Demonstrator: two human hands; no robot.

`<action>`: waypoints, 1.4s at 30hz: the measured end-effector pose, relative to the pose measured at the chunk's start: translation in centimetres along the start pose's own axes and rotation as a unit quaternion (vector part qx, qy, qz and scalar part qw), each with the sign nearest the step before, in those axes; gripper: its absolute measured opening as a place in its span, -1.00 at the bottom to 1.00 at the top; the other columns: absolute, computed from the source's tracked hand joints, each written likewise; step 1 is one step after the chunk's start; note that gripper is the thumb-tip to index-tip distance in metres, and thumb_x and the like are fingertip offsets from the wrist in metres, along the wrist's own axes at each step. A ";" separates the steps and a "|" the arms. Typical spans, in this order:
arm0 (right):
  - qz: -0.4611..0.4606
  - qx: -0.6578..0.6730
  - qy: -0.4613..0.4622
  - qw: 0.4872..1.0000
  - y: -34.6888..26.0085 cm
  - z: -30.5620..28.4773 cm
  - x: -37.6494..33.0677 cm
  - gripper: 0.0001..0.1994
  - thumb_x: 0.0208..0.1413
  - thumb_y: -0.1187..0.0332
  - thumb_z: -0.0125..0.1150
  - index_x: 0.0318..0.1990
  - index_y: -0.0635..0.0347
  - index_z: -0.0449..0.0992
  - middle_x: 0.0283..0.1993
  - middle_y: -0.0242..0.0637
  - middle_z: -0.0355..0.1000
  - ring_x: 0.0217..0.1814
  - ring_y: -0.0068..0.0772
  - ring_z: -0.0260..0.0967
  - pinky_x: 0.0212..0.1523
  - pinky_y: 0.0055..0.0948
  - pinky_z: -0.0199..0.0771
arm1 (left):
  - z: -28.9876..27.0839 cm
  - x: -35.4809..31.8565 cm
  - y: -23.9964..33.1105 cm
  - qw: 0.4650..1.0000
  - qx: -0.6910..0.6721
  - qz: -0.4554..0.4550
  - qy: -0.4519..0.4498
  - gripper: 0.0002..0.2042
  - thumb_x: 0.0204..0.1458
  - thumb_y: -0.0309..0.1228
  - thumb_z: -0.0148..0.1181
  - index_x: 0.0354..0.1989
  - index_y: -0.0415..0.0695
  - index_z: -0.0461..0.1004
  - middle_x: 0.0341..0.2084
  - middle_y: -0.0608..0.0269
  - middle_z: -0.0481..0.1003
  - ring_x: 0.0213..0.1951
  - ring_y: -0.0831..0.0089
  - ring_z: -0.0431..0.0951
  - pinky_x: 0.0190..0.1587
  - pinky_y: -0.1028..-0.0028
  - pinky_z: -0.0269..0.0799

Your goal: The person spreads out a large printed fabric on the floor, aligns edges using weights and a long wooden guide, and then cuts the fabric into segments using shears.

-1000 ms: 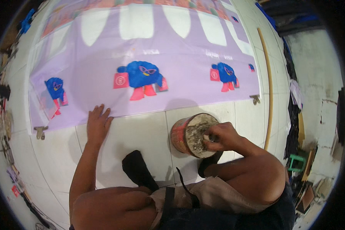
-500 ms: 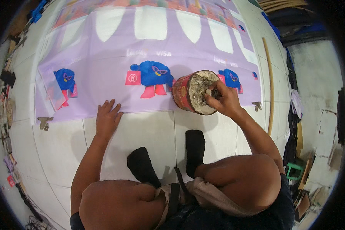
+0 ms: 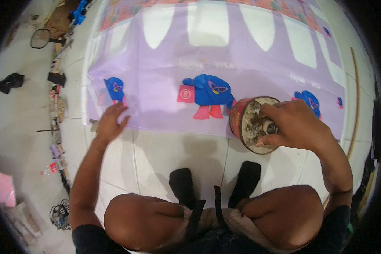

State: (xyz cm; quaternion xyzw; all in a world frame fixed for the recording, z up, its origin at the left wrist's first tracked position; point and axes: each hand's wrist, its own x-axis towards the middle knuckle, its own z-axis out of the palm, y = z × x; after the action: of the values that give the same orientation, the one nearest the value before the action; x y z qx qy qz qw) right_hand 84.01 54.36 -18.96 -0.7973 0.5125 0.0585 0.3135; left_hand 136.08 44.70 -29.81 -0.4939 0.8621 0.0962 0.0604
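Note:
A purple printed sheet [image 3: 156, 97] with blue cartoon figures lies on the tiled floor. My left hand [image 3: 110, 122] is at the sheet's near left part, thumb apart from the fingers, close to a metal clip [image 3: 95, 125] on the near edge. It holds nothing that I can see. Toward the right, a round reddish can [image 3: 238, 119] filled with rough grey concrete stands across the sheet's near edge. My right hand [image 3: 298, 126] is over the can's top. Its thumb and fingers are spread around a short round knob [image 3: 269, 127] in the middle, which shows between them.
My feet in black socks [image 3: 182, 186] are on the tiles before the sheet. A long thin pole [image 3: 354, 101] lies along the right side. At the left are a racket [image 3: 40, 38], a black bag [image 3: 10, 82], a plastic bottle [image 3: 49, 169] and coiled cables [image 3: 60, 215].
The view has swung left. My left hand has shifted left toward the sheet's corner clip. My right hand's fingers have spread from the knob, and the can appears slightly nearer to me.

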 end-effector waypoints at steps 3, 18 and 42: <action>-0.071 0.048 0.093 0.992 2.5 -0.7 1.6 -0.52 -0.12 0.08 0.48 -0.13 0.14 0.46 -0.35 -0.10 0.51 -0.24 0.02 0.50 -0.27 -0.12 0.43 | -9.1 0.2 -5.8 0.992 0.046 -0.093 -0.073 -0.63 0.07 -0.27 0.30 0.01 -0.17 0.53 0.02 -0.04 0.51 0.11 0.08 0.48 0.17 0.22 0.37; 0.008 0.030 0.019 0.999 2.1 -2.1 3.8 -0.65 0.00 0.23 0.37 -0.11 0.17 0.47 -0.26 -0.13 0.48 -0.12 0.00 0.48 -0.11 -0.09 0.44 | -6.2 -4.6 -18.2 0.938 -0.085 -0.309 -0.131 -0.59 0.11 -0.08 0.26 -0.07 -0.19 0.58 -0.20 0.00 0.62 -0.10 0.19 0.60 -0.01 0.33 0.47; 0.077 0.009 0.201 0.977 -17.0 20.0 21.9 -0.65 0.02 0.26 0.34 -0.03 0.06 0.49 0.01 -0.19 0.41 0.10 -0.12 0.37 0.06 -0.05 0.34 | 10.9 -3.1 -37.1 0.882 -0.272 -0.341 0.179 -0.65 0.08 -0.33 0.28 -0.02 -0.22 0.43 -0.43 0.30 0.40 -0.38 0.51 0.39 -0.28 0.44 0.37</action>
State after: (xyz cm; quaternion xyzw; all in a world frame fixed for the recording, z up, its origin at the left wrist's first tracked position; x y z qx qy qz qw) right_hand 113.35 53.17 -36.47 -0.7481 0.6252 -0.0836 0.2064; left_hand 169.74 31.41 -43.72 -0.7634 0.5762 0.2100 -0.2028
